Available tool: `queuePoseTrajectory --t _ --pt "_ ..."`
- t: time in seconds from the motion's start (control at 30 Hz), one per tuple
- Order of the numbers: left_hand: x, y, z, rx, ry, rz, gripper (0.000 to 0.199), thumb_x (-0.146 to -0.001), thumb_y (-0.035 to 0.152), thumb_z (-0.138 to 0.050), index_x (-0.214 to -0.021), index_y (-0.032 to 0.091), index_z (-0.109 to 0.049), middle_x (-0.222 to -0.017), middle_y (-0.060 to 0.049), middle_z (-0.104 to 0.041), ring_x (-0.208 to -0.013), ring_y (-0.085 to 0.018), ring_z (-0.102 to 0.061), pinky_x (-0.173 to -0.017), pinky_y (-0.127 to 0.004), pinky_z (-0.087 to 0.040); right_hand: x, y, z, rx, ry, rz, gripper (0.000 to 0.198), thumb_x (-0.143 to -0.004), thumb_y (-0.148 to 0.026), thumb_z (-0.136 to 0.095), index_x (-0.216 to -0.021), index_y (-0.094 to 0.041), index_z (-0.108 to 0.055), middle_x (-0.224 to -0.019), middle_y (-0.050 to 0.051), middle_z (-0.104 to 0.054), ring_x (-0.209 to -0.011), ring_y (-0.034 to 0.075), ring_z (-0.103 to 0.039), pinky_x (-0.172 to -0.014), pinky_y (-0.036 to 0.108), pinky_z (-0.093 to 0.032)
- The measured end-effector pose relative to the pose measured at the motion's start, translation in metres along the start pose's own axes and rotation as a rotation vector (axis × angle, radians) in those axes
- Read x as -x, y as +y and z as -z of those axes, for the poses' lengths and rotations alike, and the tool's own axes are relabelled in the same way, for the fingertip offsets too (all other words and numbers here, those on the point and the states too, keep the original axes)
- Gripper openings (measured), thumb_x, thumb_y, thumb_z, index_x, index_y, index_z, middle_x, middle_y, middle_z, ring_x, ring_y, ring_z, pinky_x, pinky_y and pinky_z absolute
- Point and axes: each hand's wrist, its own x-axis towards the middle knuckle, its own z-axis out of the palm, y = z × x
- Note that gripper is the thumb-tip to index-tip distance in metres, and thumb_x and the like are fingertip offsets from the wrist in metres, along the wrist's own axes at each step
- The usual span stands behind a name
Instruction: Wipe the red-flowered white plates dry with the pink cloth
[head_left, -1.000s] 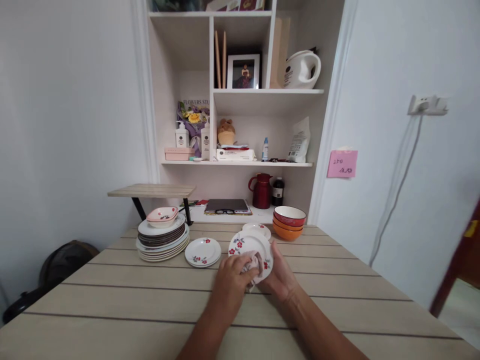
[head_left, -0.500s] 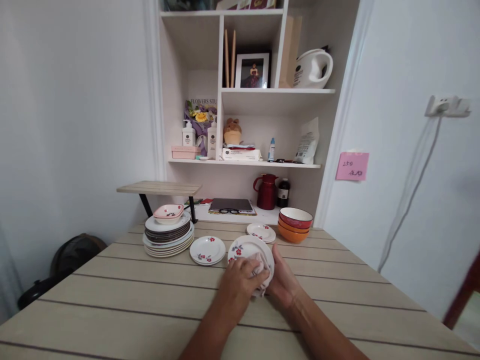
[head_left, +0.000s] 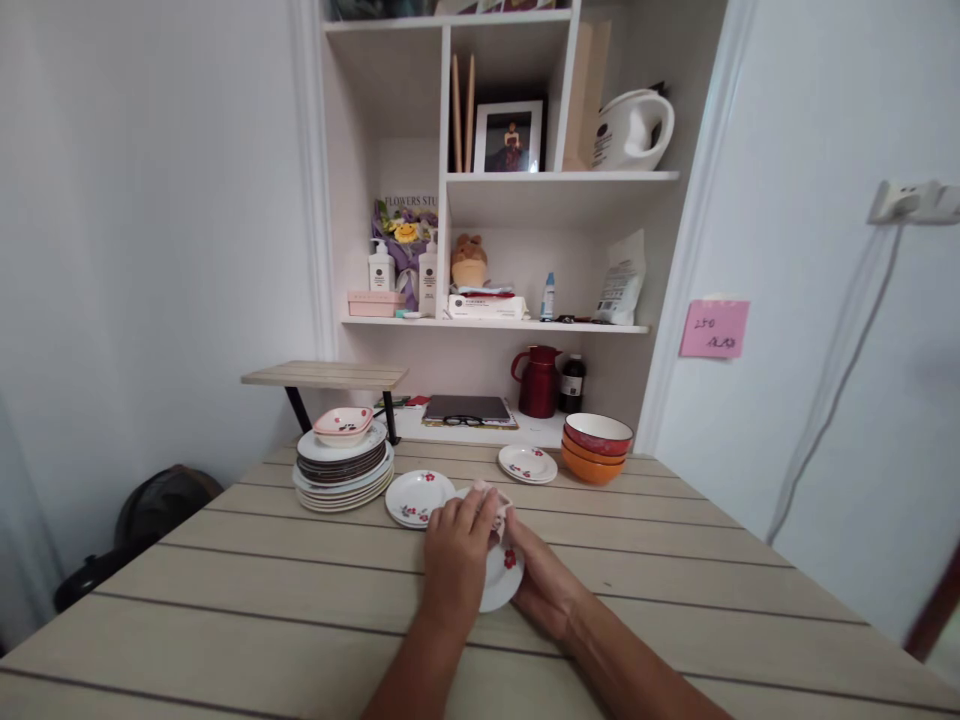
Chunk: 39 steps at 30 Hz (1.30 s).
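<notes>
My right hand (head_left: 541, 580) grips a white plate (head_left: 496, 585) with red flowers by its right side, above the table. Closed over a pale pink cloth (head_left: 501, 508), my left hand (head_left: 459, 545) presses it against the plate's far edge. The two hands hide much of the plate's face. Just behind and left of them lie small flowered plates (head_left: 418, 492), one on another. Another short stack of flowered plates (head_left: 527, 462) sits farther back on the right.
On the left stands a tall stack of plates (head_left: 345, 485) topped by pink-rimmed square bowls (head_left: 343, 422), near a small raised stand (head_left: 326, 375). Stacked bowls (head_left: 597, 450), red over orange, are at the back right. Behind, a red jug (head_left: 538, 385) and laptop (head_left: 465, 409) rest on the shelf.
The plate has turned and tilted in my hands, dropping nearer to me. My left hand and the cloth have moved from its lower face to its far edge.
</notes>
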Motion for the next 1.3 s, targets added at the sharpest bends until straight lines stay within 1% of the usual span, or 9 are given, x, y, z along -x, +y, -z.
queuePoseTrajectory --t 0.1,0.23,0.53,0.63,0.73,0.87,1.03,1.17,1.3 --pt "0.0 -0.003 -0.001 -0.058 -0.025 0.061 0.041 -0.087 0.015 -0.06 -0.127 0.022 -0.056 -0.118 -0.005 -0.067 -0.096 -0.02 -0.06 -0.078 -0.037 -0.045 0.0 0.0 -0.001 0.094 0.007 0.104 0.046 -0.082 -0.037 -0.07 -0.122 -0.017 -0.06 -0.106 0.008 -0.074 -0.089 0.019 -0.068 -0.085 0.033 -0.049" --pt "0.0 -0.009 -0.002 -0.144 -0.076 0.164 0.042 -0.087 0.008 -0.052 -0.127 0.019 -0.056 -0.115 -0.007 -0.067 -0.098 -0.021 -0.061 -0.08 -0.037 -0.046 -0.002 -0.005 0.001 0.059 0.072 0.125 0.043 -0.084 -0.041 -0.067 -0.119 -0.016 -0.061 -0.1 0.009 -0.076 -0.083 0.021 -0.069 -0.085 0.038 -0.051" --pt "0.002 -0.016 -0.001 -0.057 -0.392 0.341 0.036 -0.086 0.002 -0.042 -0.109 0.016 -0.066 -0.095 -0.008 -0.067 -0.089 -0.023 -0.064 -0.08 -0.036 -0.047 -0.009 -0.026 0.019 -0.068 0.141 0.221 0.048 -0.088 -0.05 -0.057 -0.124 -0.02 -0.06 -0.117 0.007 -0.071 -0.114 0.023 -0.062 -0.104 0.041 -0.042" --pt "0.003 -0.014 -0.004 0.011 -0.378 0.366 0.04 -0.084 -0.001 -0.04 -0.111 0.018 -0.063 -0.098 -0.007 -0.066 -0.089 -0.022 -0.064 -0.077 -0.033 -0.047 -0.01 -0.029 0.021 -0.119 0.134 0.2 0.046 -0.088 -0.051 -0.056 -0.121 -0.019 -0.063 -0.115 0.006 -0.072 -0.114 0.023 -0.062 -0.106 0.042 -0.04" --pt "0.005 -0.014 -0.007 0.068 -0.242 0.39 0.049 -0.084 0.001 -0.044 -0.129 0.02 -0.05 -0.115 -0.008 -0.062 -0.095 -0.02 -0.063 -0.076 -0.031 -0.049 -0.011 -0.027 0.018 -0.171 0.085 0.14 0.048 -0.089 -0.053 -0.053 -0.117 -0.016 -0.065 -0.112 0.008 -0.073 -0.114 0.024 -0.062 -0.106 0.042 -0.04" --pt "0.006 -0.012 -0.007 0.101 -0.076 0.143 0.065 -0.083 0.007 -0.055 -0.142 0.027 -0.036 -0.131 -0.012 -0.049 -0.109 -0.022 -0.058 -0.086 -0.035 -0.05 -0.009 -0.025 0.013 -0.201 -0.005 0.043 0.052 -0.089 -0.055 -0.051 -0.119 -0.013 -0.063 -0.111 0.012 -0.073 -0.111 0.025 -0.063 -0.103 0.043 -0.043" --pt "0.003 0.0 -0.008 0.114 -0.078 -0.301 0.046 -0.086 0.015 -0.057 -0.127 0.035 -0.054 -0.122 -0.007 -0.056 -0.108 -0.023 -0.056 -0.089 -0.039 -0.05 -0.008 -0.026 0.014 -0.247 0.05 0.009 0.047 -0.091 -0.051 -0.051 -0.108 -0.01 -0.067 -0.102 0.012 -0.075 -0.097 0.022 -0.068 -0.095 0.036 -0.049" --pt "0.005 0.004 -0.013 0.152 -0.216 -0.252 0.034 -0.085 0.015 -0.058 -0.116 0.029 -0.062 -0.105 -0.004 -0.063 -0.091 -0.02 -0.059 -0.076 -0.033 -0.052 -0.011 -0.026 0.021 -0.215 0.087 0.037 0.048 -0.092 -0.051 -0.05 -0.106 -0.009 -0.067 -0.094 0.012 -0.075 -0.09 0.021 -0.07 -0.09 0.033 -0.051" --pt "0.008 -0.002 -0.013 0.319 -0.41 -0.059 0.045 -0.079 0.006 -0.058 -0.12 0.027 -0.06 -0.107 -0.003 -0.062 -0.098 -0.018 -0.059 -0.083 -0.029 -0.051 -0.012 -0.023 0.024 -0.132 0.06 0.051 0.055 -0.09 -0.056 -0.05 -0.108 -0.007 -0.066 -0.095 0.014 -0.075 -0.091 0.023 -0.069 -0.086 0.035 -0.051"
